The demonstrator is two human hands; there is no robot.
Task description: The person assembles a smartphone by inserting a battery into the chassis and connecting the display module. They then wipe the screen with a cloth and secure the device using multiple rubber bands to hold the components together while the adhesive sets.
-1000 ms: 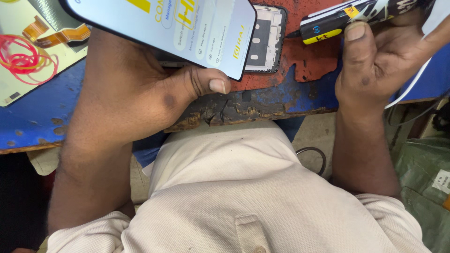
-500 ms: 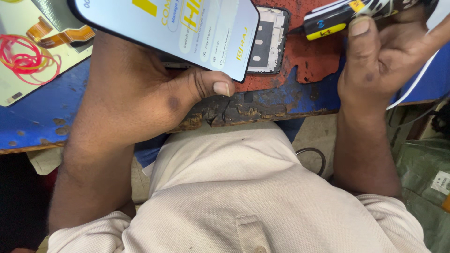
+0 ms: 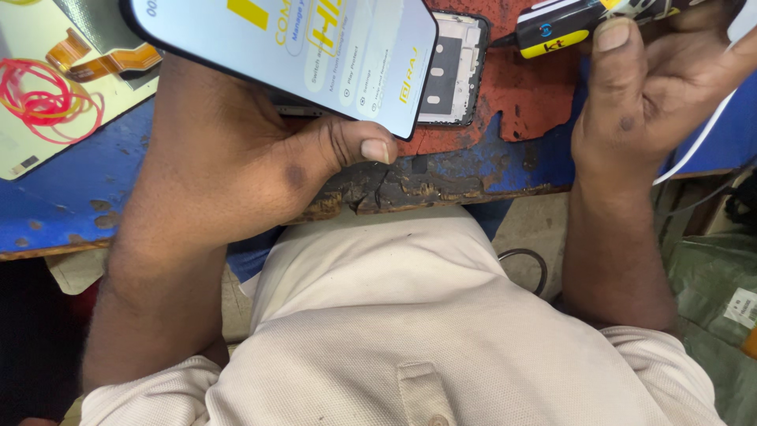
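A phone display panel (image 3: 292, 47), pale-faced with yellow printing on its protective film and a dark rim, was held above the bench (image 3: 71, 197) by the left hand (image 3: 260, 158). The grip of that hand was closed on the panel: the thumb was pressed against the lower edge near the panel's corner, while the other fingers were hidden beneath it. The panel was tilted, its upper part cut off by the top of the view.

Just behind the panel's right edge, a black phone frame (image 3: 453, 71) lay flat on a worn red mat (image 3: 520, 102), partly covered by the panel. The mat rested on the blue bench top, whose front edge was chipped and charred below the left thumb.

A black tube with a yellow band (image 3: 552, 31) was pinched in the right hand (image 3: 654, 95), the thumb laid along its side. Its dark, narrow tip was pointed towards the upper right corner of the phone frame and lay close to it; whether it touched could not be told. A white cable (image 3: 702, 134) ran down past the right hand and over the bench edge.

At the far left of the bench, a pale card (image 3: 31, 142) was seen carrying a coil of red wire (image 3: 47, 99), with an orange flex ribbon (image 3: 102, 59) just beside it.
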